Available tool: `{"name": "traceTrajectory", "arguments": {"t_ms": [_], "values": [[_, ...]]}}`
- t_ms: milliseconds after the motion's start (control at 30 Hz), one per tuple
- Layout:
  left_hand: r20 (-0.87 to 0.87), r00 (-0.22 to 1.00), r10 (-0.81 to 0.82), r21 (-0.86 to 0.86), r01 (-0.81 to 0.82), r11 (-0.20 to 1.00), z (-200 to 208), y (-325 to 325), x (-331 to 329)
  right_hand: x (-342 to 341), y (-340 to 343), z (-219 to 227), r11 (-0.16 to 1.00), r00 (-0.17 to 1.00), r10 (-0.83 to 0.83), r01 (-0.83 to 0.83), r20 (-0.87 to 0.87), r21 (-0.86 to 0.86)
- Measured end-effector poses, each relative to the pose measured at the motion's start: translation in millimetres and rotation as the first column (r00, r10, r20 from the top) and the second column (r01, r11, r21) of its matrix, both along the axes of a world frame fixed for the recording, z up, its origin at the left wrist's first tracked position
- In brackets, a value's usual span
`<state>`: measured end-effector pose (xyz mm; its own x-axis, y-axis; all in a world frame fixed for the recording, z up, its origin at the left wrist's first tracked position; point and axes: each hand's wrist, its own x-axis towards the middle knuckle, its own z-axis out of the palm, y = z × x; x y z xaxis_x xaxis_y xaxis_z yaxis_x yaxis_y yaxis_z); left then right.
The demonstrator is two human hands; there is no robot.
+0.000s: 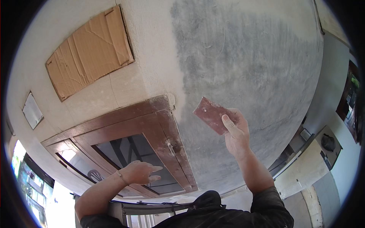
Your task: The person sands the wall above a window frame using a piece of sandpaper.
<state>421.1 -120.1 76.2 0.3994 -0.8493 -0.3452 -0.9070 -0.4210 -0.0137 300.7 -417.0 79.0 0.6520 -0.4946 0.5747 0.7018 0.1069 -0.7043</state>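
My right hand (236, 131) grips a reddish-brown, dust-marked piece of sandpaper (211, 115), thumb laid across its near face. Behind it is a wall with a large grey patch (243, 72), bordered by paler whitish plaster. Whether the sandpaper touches the wall, I cannot tell. Lower and to the left, my left hand (142, 173) is empty, some fingers stretched out and apart, the others partly hidden. It is in front of the dark glass pane (125, 150) of a brown wooden-framed window (159, 133).
Brown cardboard (91, 51) covers an opening high on the left wall. A small white panel (33, 110) is beside it. To the right stands a pale cabinet (302, 173) with a dark object (327, 142) on top. Bright window panes (34, 186) show at far left.
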Motion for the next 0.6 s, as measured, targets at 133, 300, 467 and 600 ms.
{"name": "traceTrajectory", "arguments": {"t_ms": [133, 300, 467, 600], "values": [[0.228, 0.954, -0.197, -0.219, 0.247, 0.944, 8, -10, 10, 2, 12, 3, 0.854, 0.916, 0.401, -0.365, -0.02, 0.37], [0.678, 0.656, -0.331, -0.349, 0.684, 0.641, 54, -69, 14, 13, 36, 2, 0.502, 0.628, 0.73, -0.761, 0.27, 0.41], [0.589, 0.682, -0.433, -0.675, 0.71, 0.201, 56, -130, -12, 17, 44, -7, 0.336, 0.445, 0.783, -0.891, 0.436, 0.306], [0.539, 0.774, -0.332, -0.798, 0.596, 0.094, 52, -156, -38, 11, 39, -11, 0.917, 0.94, 0.307, -0.252, 0.145, -0.309]]}}
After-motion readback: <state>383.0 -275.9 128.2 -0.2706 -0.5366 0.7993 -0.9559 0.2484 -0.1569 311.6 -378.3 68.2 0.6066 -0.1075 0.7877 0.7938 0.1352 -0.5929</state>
